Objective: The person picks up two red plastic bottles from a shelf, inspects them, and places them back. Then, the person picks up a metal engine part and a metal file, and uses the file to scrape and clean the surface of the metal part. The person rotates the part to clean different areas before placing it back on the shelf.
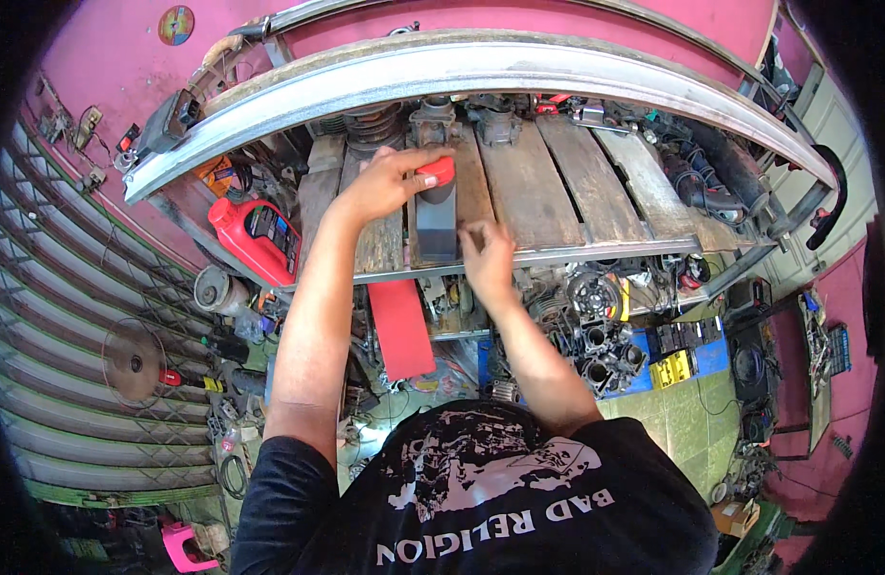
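Observation:
A dark grey, flat-sided bottle (pixel 437 225) with a red cap (pixel 439 172) is over the front part of the wooden bench planks. My left hand (pixel 390 184) is closed on the red cap at the bottle's far end, its thumb lying across it. Just right of the bottle's near end is my right hand (pixel 489 254), fingers curled and thumb and forefinger pinched. Whether anything small is between them, or whether they touch the bottle, I cannot make out. Below the bench edge hangs a red flat strip (pixel 401 331).
A red jug (pixel 256 240) stands at the bench's left end. Engine parts (pixel 433 120) line the far side, beneath a metal rail (pixel 481 62). More metal parts (pixel 596 355) lie below the front edge, right. A fan (pixel 136 364) is at left, by a folding shutter (pixel 69 383).

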Action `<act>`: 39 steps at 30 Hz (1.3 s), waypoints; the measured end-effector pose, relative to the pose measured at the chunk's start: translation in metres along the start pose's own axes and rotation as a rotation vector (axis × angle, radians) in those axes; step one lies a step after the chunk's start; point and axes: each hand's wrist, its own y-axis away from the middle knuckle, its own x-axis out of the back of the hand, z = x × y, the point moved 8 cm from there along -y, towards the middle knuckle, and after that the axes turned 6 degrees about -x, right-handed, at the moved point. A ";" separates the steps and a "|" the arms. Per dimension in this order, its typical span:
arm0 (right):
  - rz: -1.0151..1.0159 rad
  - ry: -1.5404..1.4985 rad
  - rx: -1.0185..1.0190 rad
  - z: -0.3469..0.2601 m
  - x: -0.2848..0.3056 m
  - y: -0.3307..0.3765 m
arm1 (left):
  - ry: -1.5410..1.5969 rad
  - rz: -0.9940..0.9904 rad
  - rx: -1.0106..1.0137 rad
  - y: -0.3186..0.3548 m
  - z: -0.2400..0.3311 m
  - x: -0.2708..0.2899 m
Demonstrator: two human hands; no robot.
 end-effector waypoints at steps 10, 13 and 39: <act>-0.018 0.102 0.345 -0.059 -0.022 0.048 | -0.120 0.431 0.451 0.112 -0.001 -0.045; 0.012 0.031 0.364 -0.043 -0.014 0.040 | -0.023 0.386 0.595 0.113 -0.001 -0.076; 0.332 0.344 0.425 -0.064 -0.003 0.010 | 0.580 0.586 0.431 0.126 -0.070 -0.109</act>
